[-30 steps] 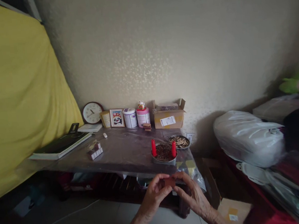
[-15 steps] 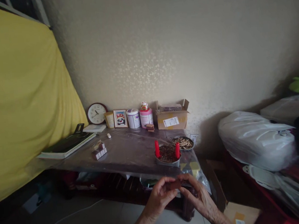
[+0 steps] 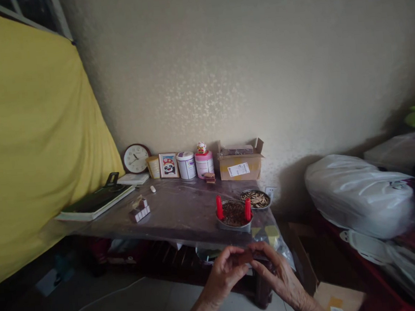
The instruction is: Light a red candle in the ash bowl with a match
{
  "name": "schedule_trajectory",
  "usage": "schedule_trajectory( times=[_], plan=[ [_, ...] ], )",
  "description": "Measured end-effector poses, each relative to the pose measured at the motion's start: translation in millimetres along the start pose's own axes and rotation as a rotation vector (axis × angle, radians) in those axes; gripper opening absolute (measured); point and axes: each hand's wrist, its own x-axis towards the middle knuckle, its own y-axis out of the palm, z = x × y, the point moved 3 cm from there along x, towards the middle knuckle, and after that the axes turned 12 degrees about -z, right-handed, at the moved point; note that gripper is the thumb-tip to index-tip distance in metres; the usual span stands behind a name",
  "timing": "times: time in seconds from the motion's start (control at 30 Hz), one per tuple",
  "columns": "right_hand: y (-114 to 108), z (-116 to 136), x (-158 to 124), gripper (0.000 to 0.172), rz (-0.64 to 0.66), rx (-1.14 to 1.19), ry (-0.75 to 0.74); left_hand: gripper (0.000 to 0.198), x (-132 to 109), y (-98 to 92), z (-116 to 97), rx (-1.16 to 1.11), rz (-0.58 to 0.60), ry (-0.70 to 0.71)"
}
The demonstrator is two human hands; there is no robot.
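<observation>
In front of the table edge, a small reddish-brown matchbox (image 3: 244, 257) is pinched between my two hands. My left hand (image 3: 221, 277) grips its left end with thumb and fingers. On the other end are the curled fingers of my right hand (image 3: 280, 277). Fingers cover much of the box, so I cannot tell if its tray is out. Just beyond the hands stands a round tin (image 3: 235, 228) of dark grains with two upright red candles (image 3: 219, 207) in it. Behind it on the right, a metal dish (image 3: 257, 207) holds many loose matchsticks (image 3: 255, 199).
On the table (image 3: 183, 211) lie a pack of small boxes (image 3: 140, 212) and a large book (image 3: 95, 205). Along the wall stand a clock (image 3: 136, 158), a panda picture (image 3: 168, 165), canisters (image 3: 186, 166) and a cardboard box (image 3: 241, 166). White plastic bags (image 3: 358, 195) are piled at right.
The view has shifted very slightly. Both hands keep their grip on the matchbox in nearly the same place.
</observation>
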Motion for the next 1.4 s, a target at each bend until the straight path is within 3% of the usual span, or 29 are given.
schedule_trajectory(
  times=[0.13, 0.3, 0.63, 0.83, 1.1, 1.4],
  plan=[
    [-4, -2, 3, 0.028, -0.07, 0.035, 0.035, 0.025, 2, -2.8, 3, -0.038, -0.032, 0.0],
    [-8, -14, 8, 0.032, -0.241, 0.266, 0.155, 0.025, 8, -9.2, 13, -0.09, -0.119, 0.015],
    [-13, -19, 11, 0.035, -0.314, 0.457, 0.369, 0.019, 6, -2.1, 7, -0.302, -0.131, -0.102],
    [-17, -18, 9, 0.034, -0.385, 0.4, 0.373, 0.017, 7, -3.7, 10, -0.318, -0.114, -0.095],
    [-14, -19, 10, 0.036, -0.385, 0.456, 0.368, 0.016, 8, -1.5, 8, -0.334, -0.109, -0.086],
    [-8, -12, 8, 0.036, -0.358, 0.264, 0.198, 0.017, 7, -2.0, 6, -0.296, -0.148, -0.079]
  ],
)
